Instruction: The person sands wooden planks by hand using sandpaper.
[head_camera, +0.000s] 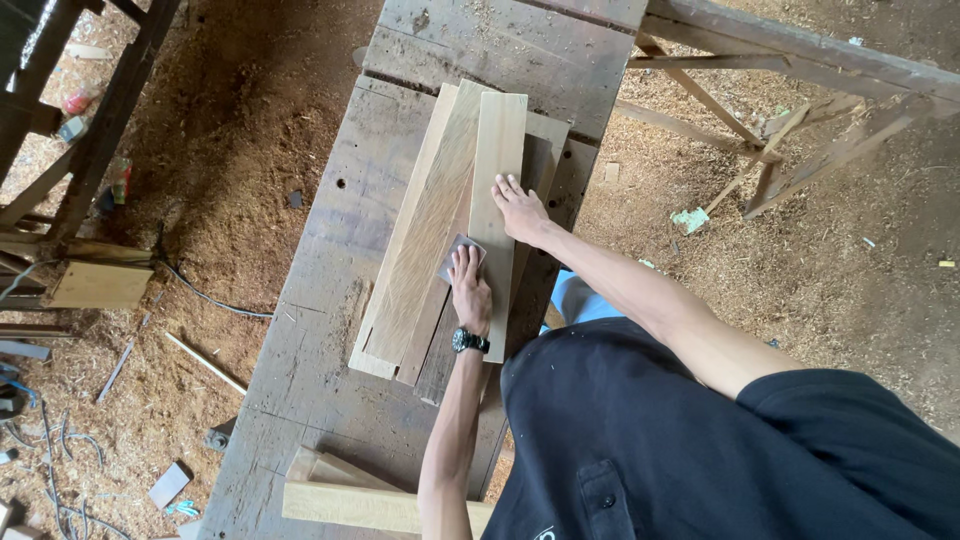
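Several wooden planks (435, 215) lie stacked lengthwise on a worn grey workbench (330, 250). My left hand (470, 288), with a black watch on its wrist, presses a small grey piece of sandpaper (459, 256) against the planks near their middle. My right hand (520, 208) lies flat, fingers spread, on the narrow pale plank (498, 150) at the right of the stack. A darker board (440, 350) sticks out from under the stack at the near end.
Two pale wood strips (350, 500) lie at the bench's near end. Sawdust covers the floor on both sides. A wooden trestle frame (780, 110) stands at the right. Dark timber frames, scraps and cables (210, 298) lie at the left.
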